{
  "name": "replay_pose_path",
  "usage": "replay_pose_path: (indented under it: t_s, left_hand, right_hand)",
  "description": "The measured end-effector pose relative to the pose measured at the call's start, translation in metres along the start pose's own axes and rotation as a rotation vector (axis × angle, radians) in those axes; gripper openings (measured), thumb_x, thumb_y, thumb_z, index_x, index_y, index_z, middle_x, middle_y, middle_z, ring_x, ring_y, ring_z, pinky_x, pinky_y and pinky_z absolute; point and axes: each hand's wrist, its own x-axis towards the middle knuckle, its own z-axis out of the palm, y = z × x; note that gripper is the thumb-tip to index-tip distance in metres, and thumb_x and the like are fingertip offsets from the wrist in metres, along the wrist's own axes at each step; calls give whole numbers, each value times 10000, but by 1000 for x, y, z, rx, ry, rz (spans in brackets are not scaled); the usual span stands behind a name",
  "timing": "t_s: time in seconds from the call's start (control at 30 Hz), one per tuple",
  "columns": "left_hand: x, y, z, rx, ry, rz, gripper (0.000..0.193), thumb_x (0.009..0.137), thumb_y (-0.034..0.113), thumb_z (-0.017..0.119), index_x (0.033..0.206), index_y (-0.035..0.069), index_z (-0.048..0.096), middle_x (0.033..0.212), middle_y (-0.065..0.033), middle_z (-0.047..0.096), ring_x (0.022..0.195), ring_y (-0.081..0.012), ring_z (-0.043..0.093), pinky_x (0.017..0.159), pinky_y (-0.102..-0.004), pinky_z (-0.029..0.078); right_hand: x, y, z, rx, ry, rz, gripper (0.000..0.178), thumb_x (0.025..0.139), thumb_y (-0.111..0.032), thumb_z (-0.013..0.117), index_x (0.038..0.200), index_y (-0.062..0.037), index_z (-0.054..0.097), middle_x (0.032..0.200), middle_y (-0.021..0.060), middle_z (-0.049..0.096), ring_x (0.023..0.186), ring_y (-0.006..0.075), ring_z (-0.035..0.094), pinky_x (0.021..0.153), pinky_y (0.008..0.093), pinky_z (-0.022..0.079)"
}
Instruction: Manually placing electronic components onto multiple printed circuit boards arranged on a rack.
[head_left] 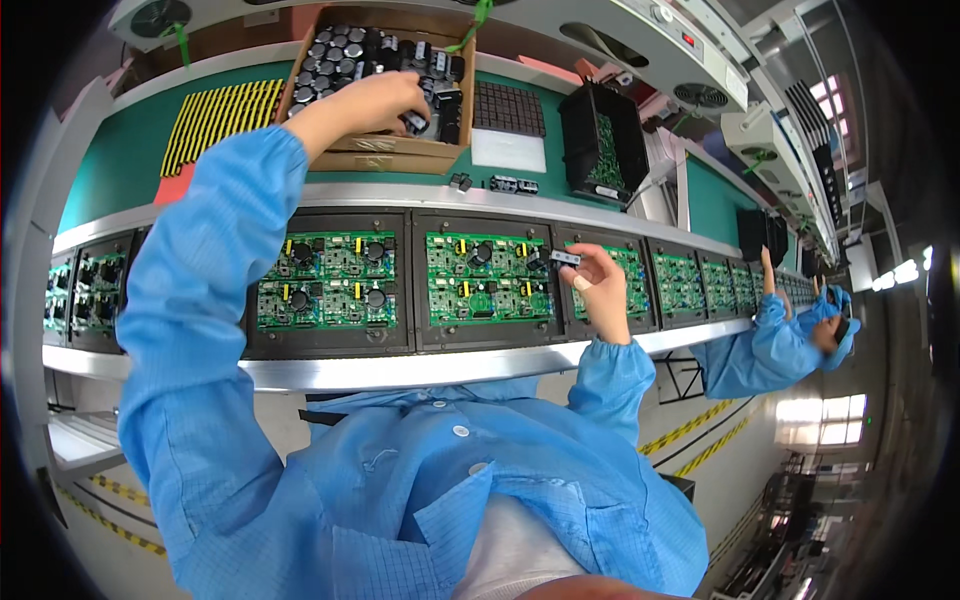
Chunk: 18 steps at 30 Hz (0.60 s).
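My left hand [385,103] reaches into a cardboard box [385,160] filled with black cylindrical capacitors [335,58]. Its fingers curl down round a capacitor [414,122] at the box's right side, partly hiding it. Over the line of boards, my right hand [600,283] pinches another black capacitor [566,258] with a pale marked side between thumb and fingers. That capacitor is above the gap between two black carrier trays. A green circuit board [490,279] lies in the tray just left of it, bearing a round black part and small yellow parts.
Loose black parts [513,185] lie behind the rail. A black bin [603,140] holds small green parts; a dark block grid [508,108] and yellow-black strips [222,122] flank the box. More board trays [330,280] line the conveyor. A co-worker in blue [770,345] stands at right.
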Motion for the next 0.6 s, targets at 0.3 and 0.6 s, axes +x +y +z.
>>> replay_pose_path:
  t_s: [0.3, 0.6]
  left_hand:
    - [-35, 199, 48, -651, 310, -111, 424, 868, 222, 789, 1268, 112, 701, 1121, -107, 697, 1093, -320, 585, 987, -414, 482]
    - [-52, 217, 108, -798, 279, -333, 419, 779, 78, 824, 1182, 95, 712, 963, -71, 676, 827, -222, 594, 787, -344, 521]
  right_hand:
    - [-10, -24, -9, -502, -173, -169, 357, 805, 67, 789, 1134, -33, 691, 963, 53, 664, 872, 112, 649, 757, 262, 549]
    - [-15, -5, -3, -516, -266, -110, 356, 787, 29, 823, 1102, -29, 667, 945, 70, 595, 747, 150, 618, 691, 292, 545]
